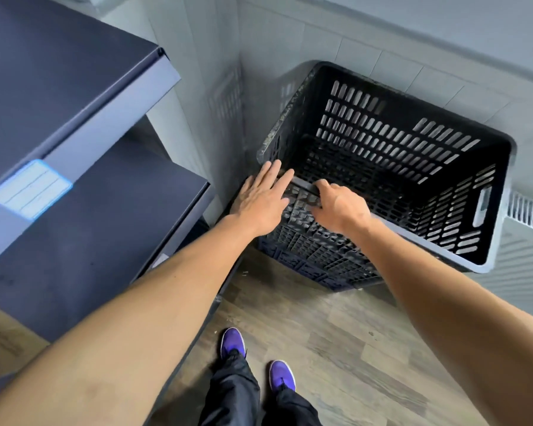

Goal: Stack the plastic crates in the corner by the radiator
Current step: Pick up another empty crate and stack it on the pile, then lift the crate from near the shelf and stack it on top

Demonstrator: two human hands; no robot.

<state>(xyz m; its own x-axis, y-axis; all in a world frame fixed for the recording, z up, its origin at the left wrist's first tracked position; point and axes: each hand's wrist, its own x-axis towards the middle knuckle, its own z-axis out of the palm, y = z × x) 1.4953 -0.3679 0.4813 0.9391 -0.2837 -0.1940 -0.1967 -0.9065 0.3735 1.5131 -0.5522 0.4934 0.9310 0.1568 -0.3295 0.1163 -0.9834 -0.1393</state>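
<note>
A black slotted plastic crate (397,142) stands in the tiled corner, on top of another dark crate (317,256) whose near wall shows below it. The top crate is empty, its open side up. My left hand (260,199) lies flat against the near left corner of the top crate, fingers spread and pointing toward the wall. My right hand (340,207) is curled over the crate's near rim, fingers hooked inside. A white radiator (528,212) shows at the right edge, just behind the crate.
Dark metal shelving (74,149) with a blue label fills the left, close beside the crates. Grey tiled walls (366,56) meet behind the stack. Wood-look floor (336,348) lies under my purple shoes (233,342).
</note>
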